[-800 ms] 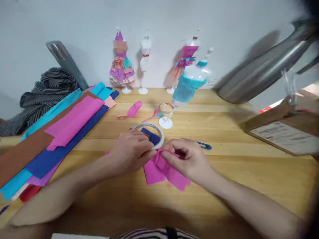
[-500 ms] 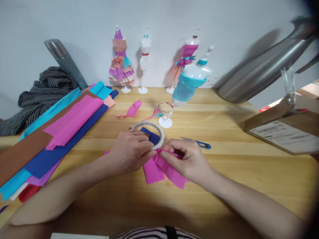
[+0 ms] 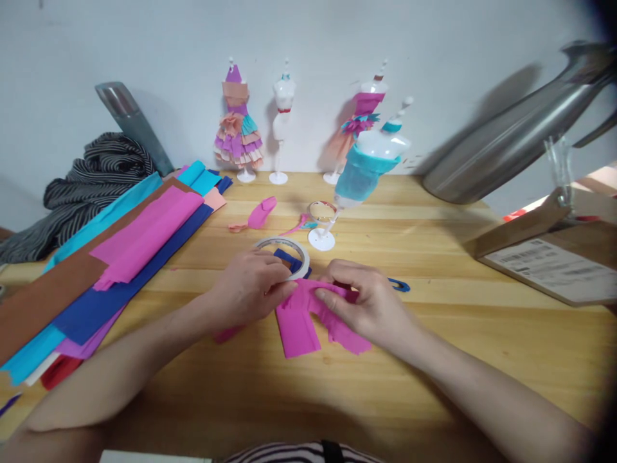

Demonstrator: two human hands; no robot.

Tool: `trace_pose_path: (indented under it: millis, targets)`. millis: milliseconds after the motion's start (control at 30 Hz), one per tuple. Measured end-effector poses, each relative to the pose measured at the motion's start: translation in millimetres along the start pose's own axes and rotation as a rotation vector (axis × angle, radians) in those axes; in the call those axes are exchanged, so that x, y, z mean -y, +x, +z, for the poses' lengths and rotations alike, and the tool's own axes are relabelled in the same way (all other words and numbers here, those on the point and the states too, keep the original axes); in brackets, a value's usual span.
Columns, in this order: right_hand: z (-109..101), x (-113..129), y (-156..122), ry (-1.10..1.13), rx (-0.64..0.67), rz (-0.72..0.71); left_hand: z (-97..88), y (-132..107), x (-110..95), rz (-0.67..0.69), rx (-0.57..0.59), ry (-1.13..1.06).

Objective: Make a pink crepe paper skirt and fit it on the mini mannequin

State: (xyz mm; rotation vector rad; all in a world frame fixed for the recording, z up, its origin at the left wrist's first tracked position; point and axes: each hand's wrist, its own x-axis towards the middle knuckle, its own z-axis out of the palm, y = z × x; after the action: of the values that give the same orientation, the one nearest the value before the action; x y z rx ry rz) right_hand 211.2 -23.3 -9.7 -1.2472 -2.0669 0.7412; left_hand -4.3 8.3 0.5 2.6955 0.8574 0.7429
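pink crepe strip [image 3: 311,294] is btwn the two hands, just above the desk [image 3: 434,373], w/ its long axis running approx l to r & its frilly far end hanging below the right hand [image 3: 348,292]. neither hand is nearer: left hand [image 3: 263,283] pinches the l end btwn thumb & fingers, right hand pinches further along, thumb on top. so the held stretch is a short span crosswise btwn the fingertips. flat pink piece [image 3: 299,334] hangs or lies under it, pointing to the wearer; can't tell if it's joined to the strip.

tape roll [image 3: 305,258] is just beyond left hand, w/ a dark blue scrap [image 3: 285,256] partly inside its ring. blue snips [image 3: 400,285] lie just past right hand, partly hidden by it. further out: dress form w/ turquoise wrap [image 3: 360,177], pink scrap [image 3: 263,212] to its l. crepe pile [image 3: 58,296] is off to the l, cardboard box [image 3: 520,231] & steel jug [image 3: 501,135] well off to the r.
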Motion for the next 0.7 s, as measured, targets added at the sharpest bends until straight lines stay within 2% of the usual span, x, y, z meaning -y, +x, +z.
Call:
trace_pose_path:
  millis: [100, 233, 333, 567, 700]
  targets:
    - [-2.2, -2.5, 3.4, 0.028, 0.022, 0.032, -3.4, 0.7, -3.1, -0.092, 0.046, -0.1]
    - [-3.6, -6.2, 7.1, 0.211, 0.127, 0.177, -8.3, 1.8, -6.2, -0.267, 0.153, -0.252]
    - [-2.6, -5.9, 8.2, 0.326, 0.163, 0.244, -8.5, 2.5, -6.0, -0.349, 0.186, -0.318]
    - [3.3, -2.1, 7.8, 0.362, 0.177, 0.276, -3.7, 3.6, -3.6, -0.412, 0.217, -0.348]
    - [2.2, -1.3, 7.3, 0.48, 0.25, 0.322, -2.0, 1.2, -1.3, -0.46, 0.232, -0.426]
